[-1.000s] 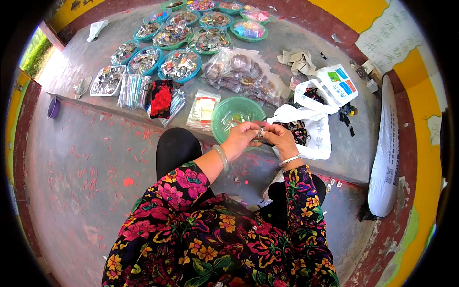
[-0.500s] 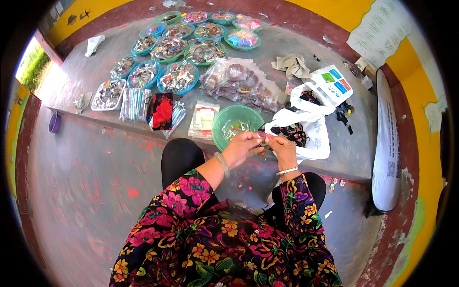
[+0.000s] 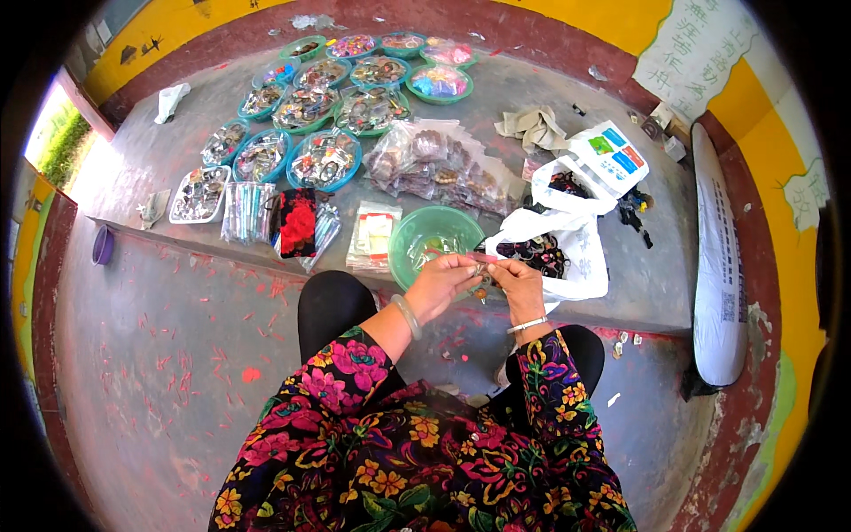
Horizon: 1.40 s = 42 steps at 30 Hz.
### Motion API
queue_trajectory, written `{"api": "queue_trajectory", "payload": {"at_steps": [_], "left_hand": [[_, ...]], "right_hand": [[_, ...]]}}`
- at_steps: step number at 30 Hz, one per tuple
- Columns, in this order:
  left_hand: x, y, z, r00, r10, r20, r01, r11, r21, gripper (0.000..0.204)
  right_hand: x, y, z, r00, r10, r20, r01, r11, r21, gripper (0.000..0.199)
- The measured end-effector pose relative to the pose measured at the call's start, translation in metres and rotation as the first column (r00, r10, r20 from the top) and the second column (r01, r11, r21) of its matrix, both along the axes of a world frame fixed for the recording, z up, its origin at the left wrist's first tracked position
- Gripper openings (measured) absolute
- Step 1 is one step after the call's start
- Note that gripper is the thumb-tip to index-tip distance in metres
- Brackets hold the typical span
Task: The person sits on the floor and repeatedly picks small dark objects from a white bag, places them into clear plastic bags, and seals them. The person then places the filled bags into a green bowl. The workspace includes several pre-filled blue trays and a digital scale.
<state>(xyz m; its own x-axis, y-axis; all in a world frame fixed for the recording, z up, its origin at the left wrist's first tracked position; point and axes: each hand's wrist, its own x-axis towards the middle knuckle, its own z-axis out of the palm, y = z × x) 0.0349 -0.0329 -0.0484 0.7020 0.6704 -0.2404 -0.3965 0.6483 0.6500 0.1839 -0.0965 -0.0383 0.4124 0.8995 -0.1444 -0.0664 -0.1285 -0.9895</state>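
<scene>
My left hand (image 3: 446,285) and my right hand (image 3: 519,289) meet in front of the ledge, fingertips pinched together. Between them is a small trinket (image 3: 480,292) with brownish bead-like bits hanging below the fingers; its exact kind is too small to tell. A thin pinkish strip shows at the fingertips. Just behind my left hand sits a green plastic basin (image 3: 405,232) with a few small clear packets inside. Right beside my right hand, a white plastic bag (image 3: 586,266) lies open, showing dark corded trinkets (image 3: 538,254) within.
Several basins (image 3: 326,160) full of small packaged goods stand on the concrete ledge (image 3: 496,80). Nearer are clear bags of bracelets (image 3: 443,160), a white tray (image 3: 199,217), a red-and-black pouch (image 3: 299,226) and flat packets (image 3: 373,232). A long wrapped white bundle (image 3: 714,266) leans at the right.
My hands stay together with fingertips pinched, shifting slightly; the hanging bead-like bits now sit a little lower and show more clearly. The whole view has tilted slightly.
</scene>
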Motion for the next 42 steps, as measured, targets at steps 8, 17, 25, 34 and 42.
{"api": "queue_trajectory", "payload": {"at_steps": [8,17,25,34,42], "left_hand": [[-0.003,0.002,0.006,0.999,-0.003,0.047,0.007,0.997,-0.079,0.013],[-0.002,0.005,-0.007,0.994,0.017,0.105,-0.001,0.988,-0.153,0.009],[0.000,0.005,-0.001,0.993,0.054,0.103,-0.033,0.979,-0.201,0.008],[0.001,0.005,-0.011,0.995,0.095,-0.024,-0.097,0.989,-0.108,0.015],[0.006,-0.002,-0.009,0.937,-0.004,-0.348,0.119,0.942,0.312,0.018]], "right_hand": [[0.002,0.001,-0.003,0.994,0.034,-0.108,-0.034,0.999,0.004,0.010],[0.001,0.006,-0.013,0.992,0.034,-0.119,-0.033,0.999,0.008,0.014],[0.001,0.006,-0.016,0.999,0.046,0.005,-0.046,0.999,-0.011,0.016],[-0.012,0.005,0.012,0.708,-0.221,0.671,0.015,0.954,0.299,0.006],[-0.019,0.004,0.006,0.484,-0.187,0.855,-0.180,0.935,0.306,0.008]]}}
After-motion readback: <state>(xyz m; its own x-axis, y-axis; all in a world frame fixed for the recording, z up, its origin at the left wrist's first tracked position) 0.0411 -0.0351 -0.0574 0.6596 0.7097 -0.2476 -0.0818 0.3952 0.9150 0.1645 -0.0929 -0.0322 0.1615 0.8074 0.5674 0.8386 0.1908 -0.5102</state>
